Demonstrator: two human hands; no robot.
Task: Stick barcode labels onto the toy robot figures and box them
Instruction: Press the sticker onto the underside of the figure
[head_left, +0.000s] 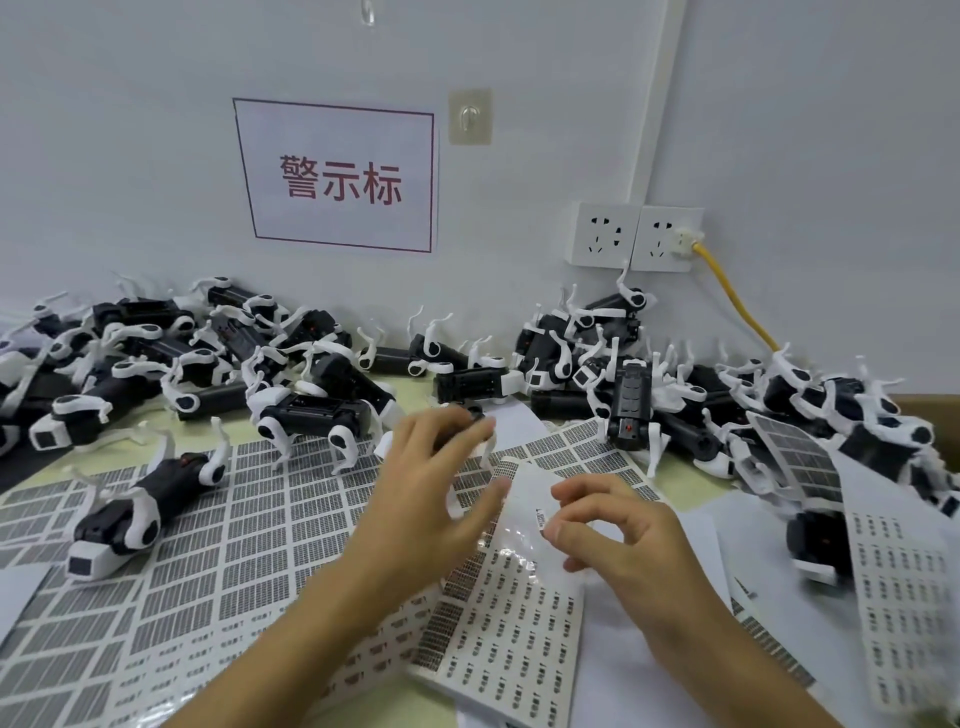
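Note:
My right hand (618, 530) pinches a small barcode label (541, 518) between thumb and forefinger, just above a sheet of small labels (514, 613). My left hand (431, 488) is blurred, its fingers spread over a black-and-white toy robot dog (471, 415) that is mostly hidden beneath it. I cannot tell whether it touches the toy. Another toy robot dog (130, 509) lies on the large barcode sheets (249, 519) at the left, and one stands upright (311, 415) behind them.
Piles of toy robot dogs lie along the wall at the left (156, 353) and right (597, 338). More label sheets (904, 597) curl up at the right. A wall socket (636, 236) has a yellow cable (737, 301) plugged in. A brown box edge (930, 405) shows far right.

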